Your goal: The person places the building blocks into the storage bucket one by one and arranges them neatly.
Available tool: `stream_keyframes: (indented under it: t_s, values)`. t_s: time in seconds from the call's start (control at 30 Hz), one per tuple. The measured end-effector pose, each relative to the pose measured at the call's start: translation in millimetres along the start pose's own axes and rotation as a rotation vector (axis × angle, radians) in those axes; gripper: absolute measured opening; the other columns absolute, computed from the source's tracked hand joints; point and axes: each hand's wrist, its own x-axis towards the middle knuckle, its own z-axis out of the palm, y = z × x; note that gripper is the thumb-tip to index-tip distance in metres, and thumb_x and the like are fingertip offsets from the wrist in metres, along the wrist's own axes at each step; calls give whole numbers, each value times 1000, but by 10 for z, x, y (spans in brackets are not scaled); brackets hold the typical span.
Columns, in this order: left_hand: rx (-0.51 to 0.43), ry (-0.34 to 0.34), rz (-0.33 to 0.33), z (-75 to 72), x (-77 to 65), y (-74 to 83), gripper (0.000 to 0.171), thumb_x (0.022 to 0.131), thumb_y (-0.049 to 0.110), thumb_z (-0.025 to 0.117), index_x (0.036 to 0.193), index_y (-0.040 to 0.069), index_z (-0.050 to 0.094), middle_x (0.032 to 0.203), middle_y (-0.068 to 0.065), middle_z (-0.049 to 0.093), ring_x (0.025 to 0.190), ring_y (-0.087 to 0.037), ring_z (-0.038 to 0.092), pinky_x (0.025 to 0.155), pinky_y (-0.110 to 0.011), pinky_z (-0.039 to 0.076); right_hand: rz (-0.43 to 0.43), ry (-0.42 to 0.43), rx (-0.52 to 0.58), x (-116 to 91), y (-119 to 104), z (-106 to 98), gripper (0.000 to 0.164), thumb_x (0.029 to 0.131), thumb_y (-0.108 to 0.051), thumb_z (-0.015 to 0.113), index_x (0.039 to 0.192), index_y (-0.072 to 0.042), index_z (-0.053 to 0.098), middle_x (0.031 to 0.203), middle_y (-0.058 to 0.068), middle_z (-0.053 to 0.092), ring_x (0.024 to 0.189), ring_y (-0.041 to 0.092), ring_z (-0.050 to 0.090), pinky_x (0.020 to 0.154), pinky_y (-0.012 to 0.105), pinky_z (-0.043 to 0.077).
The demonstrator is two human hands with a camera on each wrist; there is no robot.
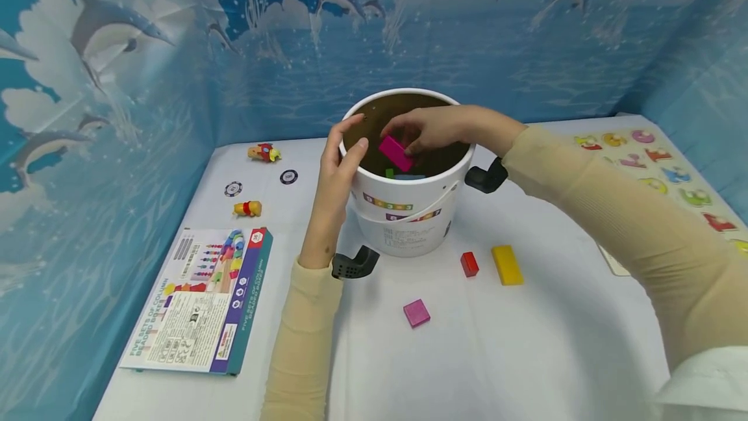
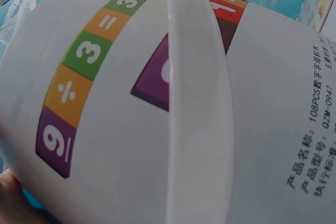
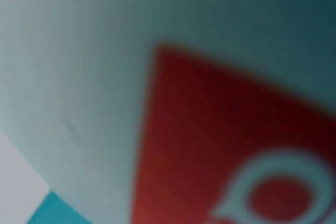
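In the head view, a white bucket (image 1: 403,239) with number stickers stands upright at the back middle of the table. My left hand (image 1: 337,164) holds its left rim, thumb and forefinger reaching over the edge. My right hand (image 1: 435,130) is over the mouth from the right, pinching a magenta block (image 1: 396,153) between thumb and fingers. Below that block, a green piece (image 1: 389,173) and a blue-grey piece (image 1: 409,177) show inside. The left wrist view shows the bucket's wall and its white handle (image 2: 199,103). A blurred red sticker (image 3: 199,140) fills much of the right wrist view.
A pink tile (image 1: 417,313), a red block (image 1: 469,264) and a yellow block (image 1: 507,265) lie before the bucket. To the left are a flat box (image 1: 199,301), two small figures and two round chips. A picture board (image 1: 660,167) lies at right, partly behind the right arm.
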Motion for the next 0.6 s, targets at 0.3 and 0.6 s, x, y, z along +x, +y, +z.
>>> stream_keyframes:
  t_s: [0.3,0.6]
  values:
    - [1,6,-13,-15,-23,-46,42,89,22,47,130,16,41,136,5,32,123,-23,31,96,-44,29,-260,509,123,-244,-23,120,43,90,-12,49,132,-11,40,126,9,48,115,21,45,93,38,38]
    - [-15,-1,-7,9,-18,49,43,89,17,45,132,12,40,138,2,30,124,-24,29,95,-44,31,-302,819,525,-1255,581,885,36,88,-3,51,123,-6,50,114,8,55,105,17,52,85,17,41]
